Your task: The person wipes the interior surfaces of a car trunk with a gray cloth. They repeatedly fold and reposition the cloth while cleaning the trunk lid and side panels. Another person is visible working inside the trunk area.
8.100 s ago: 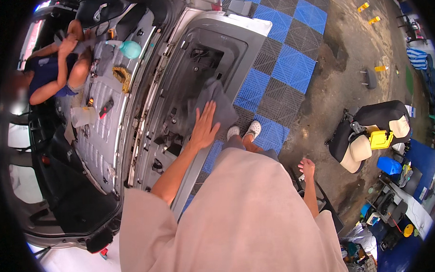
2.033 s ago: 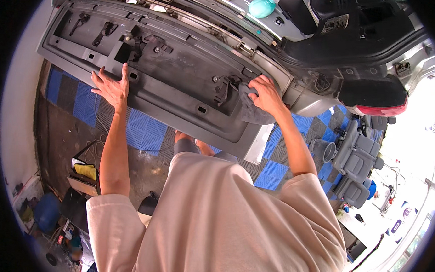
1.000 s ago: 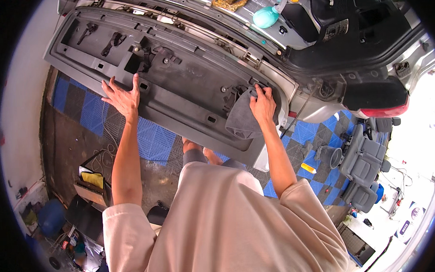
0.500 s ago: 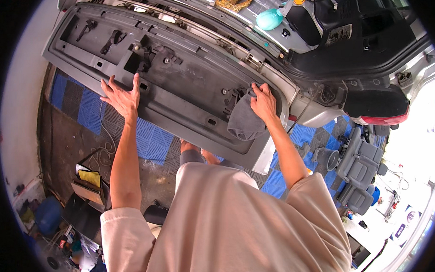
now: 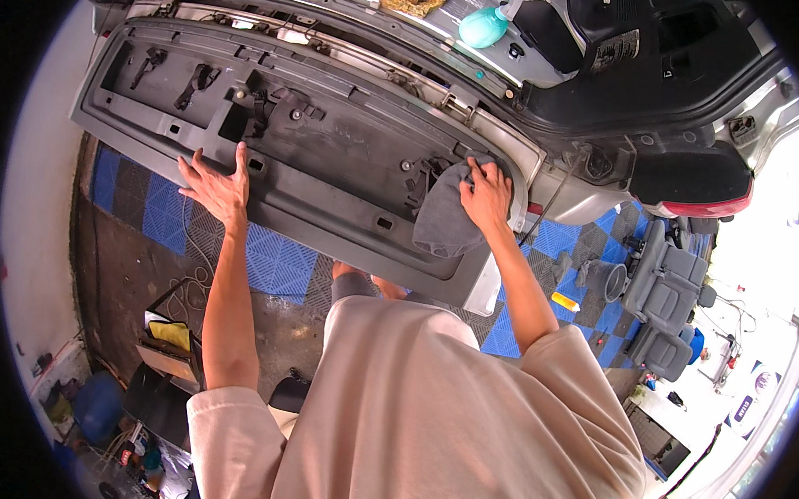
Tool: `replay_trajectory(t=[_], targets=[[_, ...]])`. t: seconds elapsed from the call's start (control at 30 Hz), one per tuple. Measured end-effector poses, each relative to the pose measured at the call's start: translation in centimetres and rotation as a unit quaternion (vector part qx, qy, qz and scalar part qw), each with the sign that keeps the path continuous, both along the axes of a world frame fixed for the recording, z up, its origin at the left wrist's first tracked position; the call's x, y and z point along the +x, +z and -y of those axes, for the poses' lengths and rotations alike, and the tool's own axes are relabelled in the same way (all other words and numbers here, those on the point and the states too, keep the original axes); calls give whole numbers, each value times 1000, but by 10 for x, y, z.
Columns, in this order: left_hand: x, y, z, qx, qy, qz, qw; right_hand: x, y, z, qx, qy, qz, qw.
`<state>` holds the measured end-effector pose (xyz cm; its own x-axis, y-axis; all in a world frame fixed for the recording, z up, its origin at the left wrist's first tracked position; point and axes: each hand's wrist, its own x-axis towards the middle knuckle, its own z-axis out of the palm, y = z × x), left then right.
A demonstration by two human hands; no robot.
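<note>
A lowered vehicle tailgate with a dark grey, recessed inner panel [image 5: 328, 226] lies across the view in front of me. My right hand [image 5: 488, 194] presses a grey cloth [image 5: 440, 222] onto the panel's right end, its fingers bent over the cloth's upper part. Part of a black strap [image 5: 419, 185] shows beside the cloth. Over the near edge of the panel, left of the middle, my left hand [image 5: 217, 190] has its fingers spread and holds nothing. Whether it touches the edge I cannot tell.
Beyond the tailgate, a teal spray bottle [image 5: 482, 28] and a yellow-brown cloth [image 5: 417, 0] lie in the vehicle. On the floor's right are a yellow bottle [image 5: 565, 302], a grey bucket [image 5: 605, 280] and removed seats [image 5: 666, 284]. A box [image 5: 168, 356] stands at the left.
My right hand has shifted its grip, from pinching the cloth's upper corner to bent fingers laid over it. My left hand stays spread near the edge. The view has tilted slightly.
</note>
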<state>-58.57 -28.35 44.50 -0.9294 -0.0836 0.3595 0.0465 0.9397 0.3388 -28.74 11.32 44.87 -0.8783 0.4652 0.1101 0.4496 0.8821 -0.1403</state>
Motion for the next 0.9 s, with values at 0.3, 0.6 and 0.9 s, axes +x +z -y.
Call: replay_trajectory(t=[0.3, 0.6, 0.9], targets=[[1, 5, -1, -14, 3, 7, 1000, 3, 0, -3, -3, 20, 14, 1000], [2, 8, -3, -9, 11, 6, 1000, 23, 16, -17, -323, -109, -241, 909], [3, 9, -1, 5, 7, -9, 1000, 48, 187, 4, -414, -311, -455, 724]])
